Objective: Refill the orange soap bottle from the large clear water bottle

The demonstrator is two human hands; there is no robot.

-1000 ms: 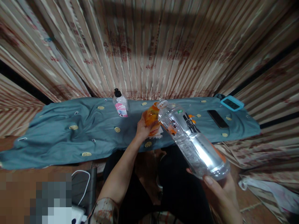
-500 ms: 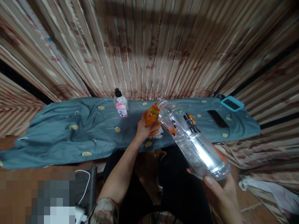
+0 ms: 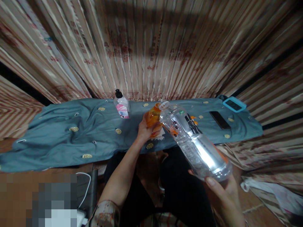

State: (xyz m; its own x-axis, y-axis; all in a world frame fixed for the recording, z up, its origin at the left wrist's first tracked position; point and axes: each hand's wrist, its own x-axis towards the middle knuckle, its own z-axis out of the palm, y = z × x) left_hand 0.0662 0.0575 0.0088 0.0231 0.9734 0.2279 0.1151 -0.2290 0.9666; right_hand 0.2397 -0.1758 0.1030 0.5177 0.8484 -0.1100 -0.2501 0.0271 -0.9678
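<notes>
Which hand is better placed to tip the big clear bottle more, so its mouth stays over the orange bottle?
Probably the right hand: it grips the base of the clear bottle, whose mouth is at the orange bottle. The left hand is busy gripping that orange bottle on the cloth.

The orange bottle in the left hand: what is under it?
Under the orange bottle, held by the left hand, a white patch shows on the blue-grey cloth. The hand and the large clear bottle hide whether its base rests there.
</notes>
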